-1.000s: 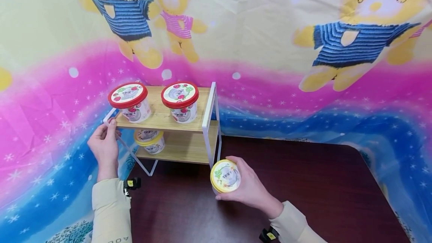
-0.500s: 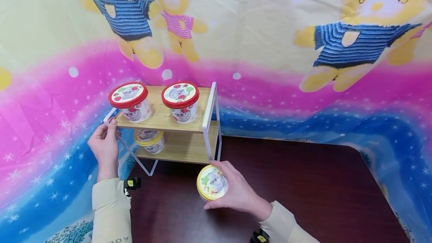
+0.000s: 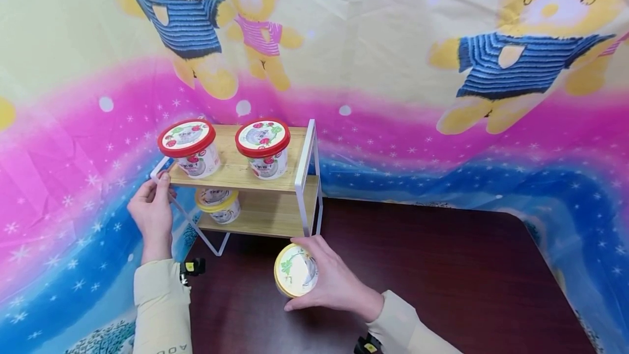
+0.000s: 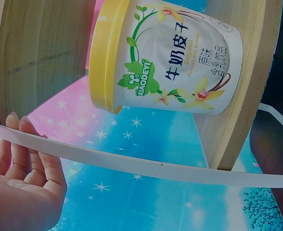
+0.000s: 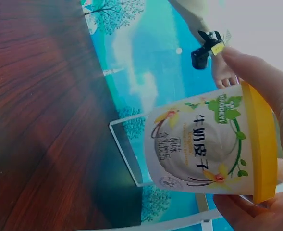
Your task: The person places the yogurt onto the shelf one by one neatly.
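Observation:
My right hand point(image 3: 334, 280) grips a yellow-lidded tub point(image 3: 296, 270) by its lid, thumb and fingers on opposite sides, in front of the shelf. In the right wrist view the tub point(image 5: 199, 144) shows a white side with vanilla flowers and Chinese lettering. My left hand point(image 3: 153, 209) holds the white metal frame at the upper left of the two-tier wooden shelf point(image 3: 267, 223); in the left wrist view its fingers curl round the frame bar point(image 4: 131, 161). A second yellow-lidded tub point(image 3: 218, 206) stands on the lower board's left end. Two red-lidded tubs, left point(image 3: 189, 146) and right point(image 3: 262, 149), stand on the top board.
The shelf stands at the back left of a dark reddish-brown table point(image 3: 442, 277). Behind it hangs a colourful curtain point(image 3: 388, 53) printed with teddy bears. The shelf's white right-side frame point(image 3: 303, 201) rises between the lower board and the right part of the table.
My right hand has moved left and slightly toward me with the yellow-lidded tub, to in front of the lower board. The left hand and the shelf have stayed put.

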Demonstrator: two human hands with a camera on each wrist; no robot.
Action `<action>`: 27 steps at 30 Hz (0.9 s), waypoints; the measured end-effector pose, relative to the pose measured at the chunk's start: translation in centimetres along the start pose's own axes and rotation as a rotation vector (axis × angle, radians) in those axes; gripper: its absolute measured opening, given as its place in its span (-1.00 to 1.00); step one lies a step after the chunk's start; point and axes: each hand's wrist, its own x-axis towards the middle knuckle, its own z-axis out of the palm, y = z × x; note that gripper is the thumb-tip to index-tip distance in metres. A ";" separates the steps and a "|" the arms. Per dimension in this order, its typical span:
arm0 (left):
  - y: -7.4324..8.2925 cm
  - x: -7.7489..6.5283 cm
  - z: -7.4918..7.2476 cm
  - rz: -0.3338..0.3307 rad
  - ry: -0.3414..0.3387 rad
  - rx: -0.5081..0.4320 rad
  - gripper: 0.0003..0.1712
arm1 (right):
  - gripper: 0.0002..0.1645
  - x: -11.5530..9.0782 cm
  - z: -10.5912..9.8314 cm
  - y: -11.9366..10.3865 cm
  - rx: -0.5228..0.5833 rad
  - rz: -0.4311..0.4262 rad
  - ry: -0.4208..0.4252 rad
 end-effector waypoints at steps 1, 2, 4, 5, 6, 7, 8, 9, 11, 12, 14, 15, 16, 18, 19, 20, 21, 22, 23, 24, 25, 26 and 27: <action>0.0 0.0 0.0 -0.001 0.000 -0.002 -0.54 | 0.39 0.1 0.1 -0.1 0.001 -0.005 0.005; 0.0 0.0 0.0 0.000 0.001 -0.003 -0.54 | 0.39 0.1 0.2 -0.3 -0.003 -0.010 0.010; 0.0 0.0 0.0 -0.001 0.001 -0.006 -0.54 | 0.39 0.3 0.4 -0.5 -0.011 -0.017 0.017; 0.0 0.0 0.0 -0.001 0.002 -0.005 -0.54 | 0.39 0.4 0.4 -0.7 -0.014 -0.015 0.018; 0.0 0.0 0.0 -0.002 0.001 -0.006 -0.54 | 0.39 0.5 0.5 -0.8 -0.015 -0.011 0.017; 0.0 0.0 0.0 -0.004 0.002 -0.003 -0.54 | 0.38 0.6 0.6 -1.0 -0.020 -0.004 0.014; 0.0 0.0 -0.1 -0.007 0.001 -0.003 -0.54 | 0.38 0.7 0.7 -1.2 -0.026 0.002 0.015; 0.0 0.0 -0.1 -0.010 0.001 -0.004 -0.54 | 0.38 0.9 0.7 -1.3 -0.033 0.008 0.017; 0.0 0.0 -0.1 -0.015 0.000 -0.006 -0.54 | 0.38 1.2 0.9 -1.6 -0.045 0.016 0.022; 0.0 0.0 -0.1 -0.017 0.000 -0.011 -0.54 | 0.38 1.3 1.0 -1.7 -0.054 0.021 0.028; 0.0 0.0 -0.1 -0.015 -0.002 -0.017 -0.54 | 0.38 1.7 1.1 -2.0 -0.061 0.028 0.041; 0.1 0.0 -0.1 -0.014 -0.003 -0.018 -0.54 | 0.38 1.8 1.2 -2.1 -0.065 0.034 0.047; 0.1 0.0 0.0 -0.011 -0.003 -0.018 -0.54 | 0.38 2.0 1.2 -2.2 -0.062 0.041 0.051; 0.1 0.0 0.0 -0.007 -0.003 -0.012 -0.54 | 0.37 2.4 1.3 -2.5 -0.057 0.060 0.057; 0.2 0.0 0.0 -0.007 -0.002 -0.011 -0.55 | 0.36 2.5 1.4 -2.7 -0.051 0.070 0.059; 0.2 0.0 0.0 -0.006 -0.001 -0.009 -0.55 | 0.36 2.7 1.4 -2.8 -0.049 0.079 0.061; 0.2 -0.1 -0.1 -0.004 -0.002 -0.003 -0.55 | 0.35 2.9 1.5 -2.9 -0.048 0.086 0.062; 0.2 -0.1 -0.1 -0.002 0.000 0.002 -0.55 | 0.35 3.1 1.6 -3.0 -0.047 0.092 0.063; 0.2 -0.1 -0.1 -0.004 -0.001 0.000 -0.56 | 0.34 3.2 1.6 -3.2 -0.047 0.097 0.066; 0.1 -0.2 -0.1 -0.004 -0.002 0.000 -0.55 | 0.34 3.3 1.7 -3.3 -0.053 0.100 0.068; 0.1 -0.2 -0.1 -0.004 -0.003 0.003 -0.55 | 0.33 3.4 1.8 -3.4 -0.059 0.103 0.070; 0.1 -0.2 -0.1 -0.002 -0.005 0.011 -0.54 | 0.33 3.5 1.9 -3.4 -0.066 0.102 0.073; 0.1 -0.2 -0.1 -0.003 -0.005 0.013 -0.54 | 0.33 3.6 2.0 -3.5 -0.075 0.102 0.076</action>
